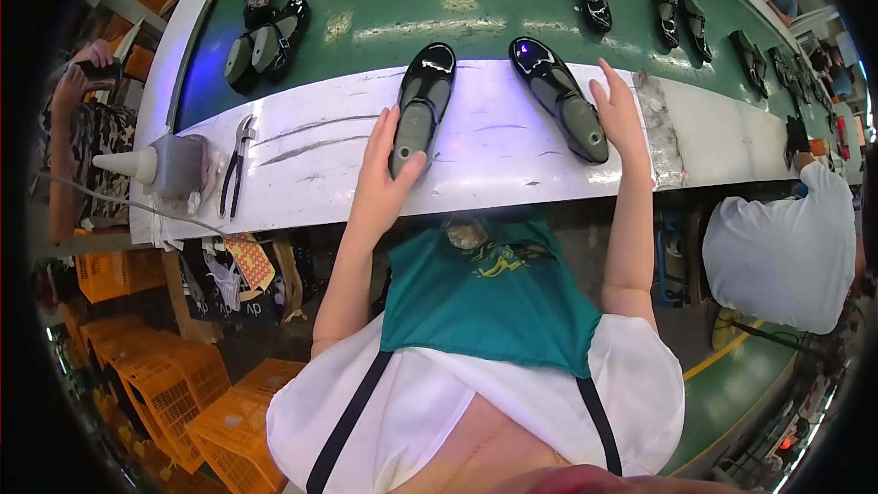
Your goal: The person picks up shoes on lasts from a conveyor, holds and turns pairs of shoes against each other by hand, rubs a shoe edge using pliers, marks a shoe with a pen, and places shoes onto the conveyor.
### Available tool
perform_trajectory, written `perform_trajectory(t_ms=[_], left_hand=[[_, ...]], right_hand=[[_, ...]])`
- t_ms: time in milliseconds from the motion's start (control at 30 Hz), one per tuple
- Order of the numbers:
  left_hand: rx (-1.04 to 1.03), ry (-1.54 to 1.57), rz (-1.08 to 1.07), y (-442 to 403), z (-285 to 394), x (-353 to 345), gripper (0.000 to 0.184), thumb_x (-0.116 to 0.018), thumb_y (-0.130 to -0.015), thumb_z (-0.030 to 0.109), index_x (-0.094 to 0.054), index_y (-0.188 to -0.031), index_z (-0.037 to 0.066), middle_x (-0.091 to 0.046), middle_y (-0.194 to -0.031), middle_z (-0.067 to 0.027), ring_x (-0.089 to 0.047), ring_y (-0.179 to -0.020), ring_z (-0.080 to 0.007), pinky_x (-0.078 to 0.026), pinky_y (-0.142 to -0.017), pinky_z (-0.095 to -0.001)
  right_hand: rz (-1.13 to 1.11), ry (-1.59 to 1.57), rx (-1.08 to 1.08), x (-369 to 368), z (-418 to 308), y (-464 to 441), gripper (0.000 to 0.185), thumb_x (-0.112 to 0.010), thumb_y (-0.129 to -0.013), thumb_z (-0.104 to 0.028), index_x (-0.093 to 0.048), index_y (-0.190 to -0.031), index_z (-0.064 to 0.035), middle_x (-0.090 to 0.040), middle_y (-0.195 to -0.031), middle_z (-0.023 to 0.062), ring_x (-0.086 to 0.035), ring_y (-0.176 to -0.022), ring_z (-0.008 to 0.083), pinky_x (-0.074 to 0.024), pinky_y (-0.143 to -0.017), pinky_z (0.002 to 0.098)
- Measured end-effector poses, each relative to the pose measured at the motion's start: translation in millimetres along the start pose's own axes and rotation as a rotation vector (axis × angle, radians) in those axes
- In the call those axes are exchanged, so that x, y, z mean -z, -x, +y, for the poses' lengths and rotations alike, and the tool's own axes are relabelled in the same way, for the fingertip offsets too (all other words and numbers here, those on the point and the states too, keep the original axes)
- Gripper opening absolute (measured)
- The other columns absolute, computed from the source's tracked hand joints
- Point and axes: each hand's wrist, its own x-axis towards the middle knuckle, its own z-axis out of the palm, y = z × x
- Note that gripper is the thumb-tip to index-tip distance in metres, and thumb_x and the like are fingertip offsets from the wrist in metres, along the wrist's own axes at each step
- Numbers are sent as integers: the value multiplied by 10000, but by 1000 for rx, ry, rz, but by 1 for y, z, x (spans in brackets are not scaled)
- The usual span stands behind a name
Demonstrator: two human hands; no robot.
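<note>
Curving left hand [388, 167] alongside one black shoe [426, 96], too overlapped to tell whether gripping; extending right hand [624, 119], unclenched, just beside another black shoe [557, 96], with both on the bench [498, 165] between the hands.

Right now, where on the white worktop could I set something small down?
The white worktop is bare between the left shoe and right shoe, and, though scuffed, between the pliers and left hand. Its left end is crowded with the squeeze bottle and pliers; the right hand takes up room beside the right shoe.
</note>
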Motion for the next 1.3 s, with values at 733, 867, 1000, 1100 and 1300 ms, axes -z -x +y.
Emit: perform_trajectory(t_ms=[733, 867, 1000, 1100, 1300], left_hand=[[30, 6, 72, -4, -7, -21, 664, -656, -818, 121, -359, -1408, 51, -413, -1397, -160, -421, -1279, -286, -335, -1058, -356], [44, -26, 60, -3, 1, -20, 677, -668, -806, 124, -360, -1404, 41, -421, -1388, -161, -433, -1269, -286, -343, -1051, -356], [-8, -20, 50, -3, -6, -18, 694, -678, -797, 120, -357, -1407, 42, -421, -1389, -160, -428, -1275, -287, -339, -1054, -355], [-22, -42, 49, -2, -7, -16, 699, -682, -796, 113, -354, -1410, 43, -417, -1397, -157, -423, -1283, -285, -334, -1060, -354], [-42, -39, 69, -2, -11, -19, 671, -668, -814, 114, -360, -1408, 53, -417, -1400, -152, -413, -1294, -284, -327, -1067, -357]], right_hand=[[-315, -2457, -495, -6, -20, 86, 458, -401, -991, -264, -425, -1363, 0, -439, -1404, 186, -425, -1295, 358, -401, -1072, 452], [-408, -2700, -439, -7, -45, 94, 472, -390, -990, -264, -397, -1383, -2, -383, -1439, 201, -371, -1320, 406, -393, -1076, 478], [-462, -2749, -440, -12, -54, 93, 497, -404, -986, -295, -387, -1393, -11, -376, -1454, 173, -365, -1325, 404, -400, -1070, 461], [-192, -2223, -609, -3, -60, 94, 503, -416, -985, -315, -402, -1377, 2, -446, -1404, 160, -443, -1279, 351, -433, -1038, 414], [147, -682, -207, 5, -69, 93, 511, -652, -868, -162, -460, -1313, 1, -634, -1167, 123, -636, -1004, 239, -479, -867, 315]])
